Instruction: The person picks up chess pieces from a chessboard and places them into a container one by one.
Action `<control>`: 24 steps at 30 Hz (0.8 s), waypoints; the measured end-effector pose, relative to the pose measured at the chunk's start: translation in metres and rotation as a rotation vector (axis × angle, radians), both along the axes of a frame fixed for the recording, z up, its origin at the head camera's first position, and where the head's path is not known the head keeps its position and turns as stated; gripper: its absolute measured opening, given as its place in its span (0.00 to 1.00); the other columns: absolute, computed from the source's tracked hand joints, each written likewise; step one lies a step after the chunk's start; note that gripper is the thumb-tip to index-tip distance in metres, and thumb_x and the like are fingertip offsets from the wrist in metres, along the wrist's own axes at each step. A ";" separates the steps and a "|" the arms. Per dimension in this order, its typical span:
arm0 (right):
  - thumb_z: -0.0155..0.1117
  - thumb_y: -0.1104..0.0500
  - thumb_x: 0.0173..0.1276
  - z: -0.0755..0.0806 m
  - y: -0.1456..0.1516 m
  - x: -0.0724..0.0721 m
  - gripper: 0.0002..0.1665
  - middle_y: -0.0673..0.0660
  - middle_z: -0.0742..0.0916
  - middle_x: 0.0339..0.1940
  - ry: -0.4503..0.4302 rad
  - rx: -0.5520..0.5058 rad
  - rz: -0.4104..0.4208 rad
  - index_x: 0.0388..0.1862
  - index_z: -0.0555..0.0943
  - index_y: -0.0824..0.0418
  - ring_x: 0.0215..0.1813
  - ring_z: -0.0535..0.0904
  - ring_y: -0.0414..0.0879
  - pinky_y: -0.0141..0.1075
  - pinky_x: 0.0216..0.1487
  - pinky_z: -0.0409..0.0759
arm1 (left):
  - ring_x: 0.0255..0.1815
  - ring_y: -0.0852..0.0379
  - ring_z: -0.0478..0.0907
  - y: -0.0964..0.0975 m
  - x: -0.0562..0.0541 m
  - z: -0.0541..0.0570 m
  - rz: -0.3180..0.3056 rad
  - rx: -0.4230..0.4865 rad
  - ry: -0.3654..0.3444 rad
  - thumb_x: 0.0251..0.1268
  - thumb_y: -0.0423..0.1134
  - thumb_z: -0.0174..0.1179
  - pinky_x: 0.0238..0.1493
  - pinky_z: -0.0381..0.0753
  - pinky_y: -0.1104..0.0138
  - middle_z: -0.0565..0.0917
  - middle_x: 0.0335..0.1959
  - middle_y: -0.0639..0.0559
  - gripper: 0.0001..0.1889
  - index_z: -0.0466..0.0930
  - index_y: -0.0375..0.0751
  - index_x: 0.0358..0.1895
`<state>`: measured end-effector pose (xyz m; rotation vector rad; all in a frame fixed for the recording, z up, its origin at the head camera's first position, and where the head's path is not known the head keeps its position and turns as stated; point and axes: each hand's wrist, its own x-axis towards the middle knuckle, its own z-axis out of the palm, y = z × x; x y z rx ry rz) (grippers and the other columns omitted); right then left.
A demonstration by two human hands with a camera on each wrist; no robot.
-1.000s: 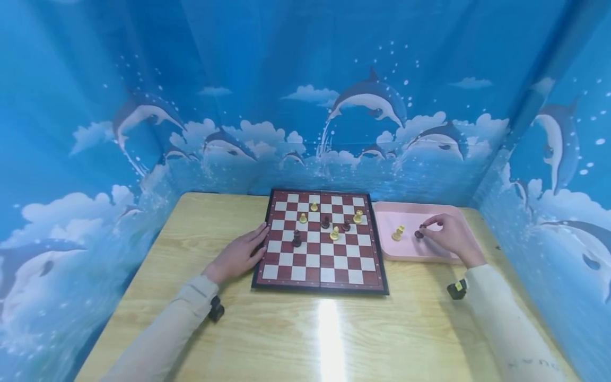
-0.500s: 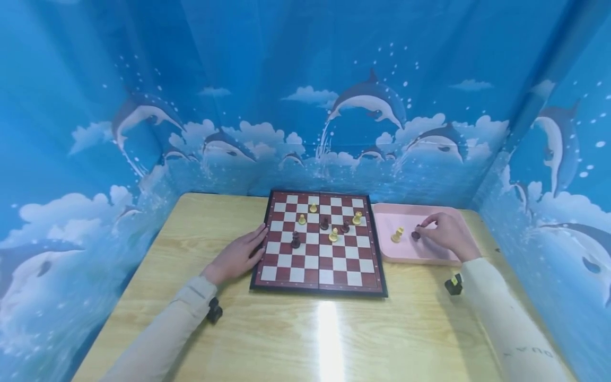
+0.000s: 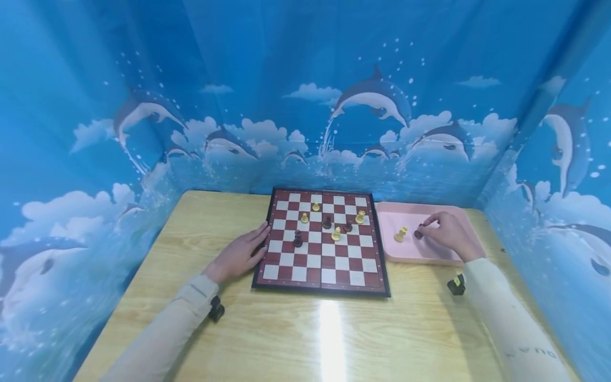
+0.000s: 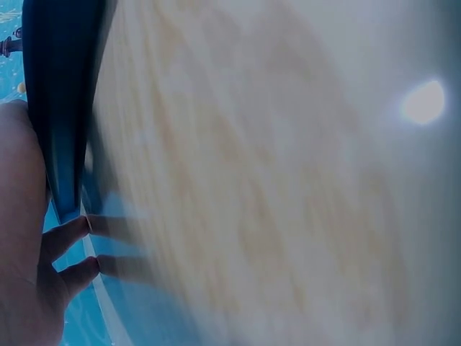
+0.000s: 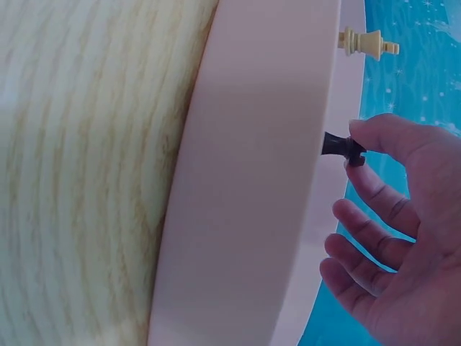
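We see the dark rook [image 3: 418,233] at the fingertips of the right-hand grip [image 3: 448,233], its top pinched between thumb and index finger; the other three fingers curl loosely clear of it. The rook is over the floor of the pink tray [image 3: 422,260], near the middle, a little tilted. In the right wrist view the tray's wall hides its foot, so we cannot tell whether it touches the floor. The same wall cuts off the base of the pale king [image 3: 400,234], which we find in full from the head view, upright inside the tray just left of the rook.

The left-hand grip [image 3: 240,252] lies with fingers extended, touching the left edge of the chessboard [image 3: 312,261]. Its wrist view is blurred and shows us mostly bench [image 3: 267,329] and the board's dark side, with part of the hand cut off.

The tray is just right of the board and holds the king and the rook. On the board we count four pale pieces [image 3: 336,234] and three dark pieces [image 3: 298,240], mostly too small for us to name, all on the far half or near the middle.
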<state>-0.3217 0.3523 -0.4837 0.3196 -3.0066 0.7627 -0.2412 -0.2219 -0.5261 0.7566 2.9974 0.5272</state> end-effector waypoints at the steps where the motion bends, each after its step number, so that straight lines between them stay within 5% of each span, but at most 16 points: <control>1: 0.69 0.55 0.68 0.000 0.000 0.000 0.14 0.65 0.90 0.39 0.005 0.000 0.002 0.38 0.89 0.66 0.32 0.79 0.46 0.37 0.36 0.76 | 0.79 0.38 0.60 0.000 0.000 0.000 0.001 -0.001 0.004 0.82 0.53 0.45 0.78 0.63 0.47 0.52 0.83 0.43 0.33 0.52 0.41 0.81; 8: 0.68 0.54 0.68 0.002 -0.003 0.002 0.17 0.66 0.90 0.42 0.004 -0.009 -0.009 0.43 0.88 0.68 0.33 0.81 0.48 0.39 0.38 0.79 | 0.79 0.38 0.60 -0.001 -0.002 0.002 0.004 -0.008 0.002 0.82 0.54 0.44 0.78 0.63 0.47 0.52 0.83 0.44 0.33 0.52 0.41 0.81; 14: 0.68 0.55 0.68 0.005 -0.007 0.005 0.17 0.69 0.89 0.44 0.066 -0.025 0.017 0.44 0.88 0.69 0.43 0.84 0.59 0.49 0.45 0.81 | 0.79 0.38 0.60 -0.001 0.000 0.002 0.005 -0.012 0.004 0.82 0.53 0.45 0.78 0.63 0.47 0.52 0.83 0.44 0.34 0.52 0.41 0.81; 19: 0.68 0.54 0.69 0.008 -0.010 0.008 0.16 0.67 0.90 0.44 0.109 -0.025 0.019 0.43 0.89 0.67 0.44 0.84 0.59 0.46 0.44 0.79 | 0.78 0.38 0.61 0.000 -0.001 0.001 0.005 -0.010 0.007 0.82 0.53 0.45 0.77 0.63 0.47 0.53 0.83 0.44 0.33 0.52 0.41 0.81; 24: 0.63 0.53 0.75 0.009 -0.015 0.014 0.17 0.66 0.90 0.44 0.067 -0.089 0.021 0.44 0.88 0.67 0.51 0.83 0.62 0.54 0.52 0.80 | 0.79 0.38 0.61 0.001 0.000 -0.001 0.004 -0.016 -0.003 0.82 0.54 0.44 0.77 0.63 0.47 0.52 0.83 0.44 0.34 0.52 0.42 0.81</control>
